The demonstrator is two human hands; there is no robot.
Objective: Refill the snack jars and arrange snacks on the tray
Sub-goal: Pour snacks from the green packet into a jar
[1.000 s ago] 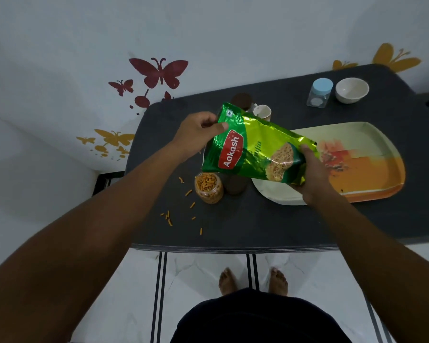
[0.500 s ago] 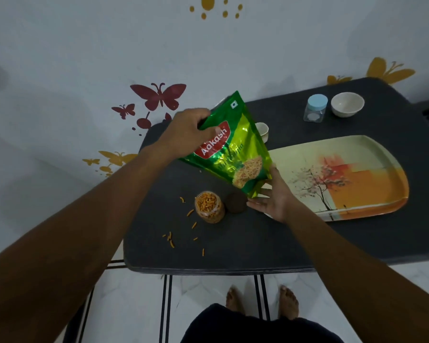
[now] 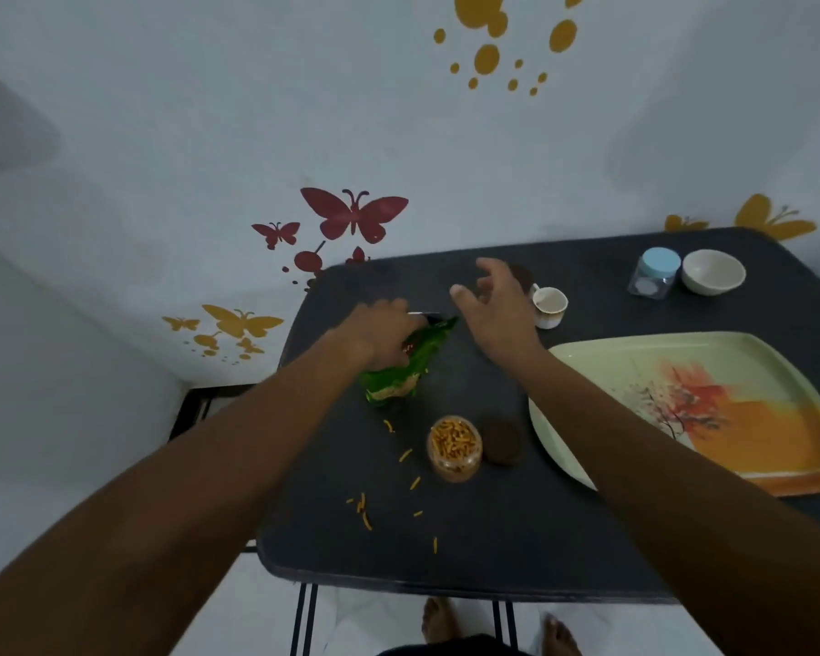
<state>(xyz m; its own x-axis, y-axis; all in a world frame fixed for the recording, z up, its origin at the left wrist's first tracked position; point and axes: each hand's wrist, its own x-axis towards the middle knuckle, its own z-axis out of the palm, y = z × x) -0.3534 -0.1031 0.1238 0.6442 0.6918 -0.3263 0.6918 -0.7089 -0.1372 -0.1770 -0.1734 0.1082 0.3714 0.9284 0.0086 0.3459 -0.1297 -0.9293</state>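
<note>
The left hand [image 3: 379,331] grips the green snack packet [image 3: 401,366] against the table, beyond the open filled jar [image 3: 454,448]. The right hand [image 3: 495,307], fingers spread and empty, hovers just right of the packet. Probably the packet must be opened next, needing both hands.

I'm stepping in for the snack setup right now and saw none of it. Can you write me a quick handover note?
Left hand holds the green snack packet down on the table.
Right hand is open above the table, holding nothing.
The open jar is full of orange sticks, its brown lid lying beside it. Spilled sticks lie in front.
Tray bears nothing.
The blue-lidded jar, bowl and cup stand at the back.
Left: lid the jar, load the tray.
</note>
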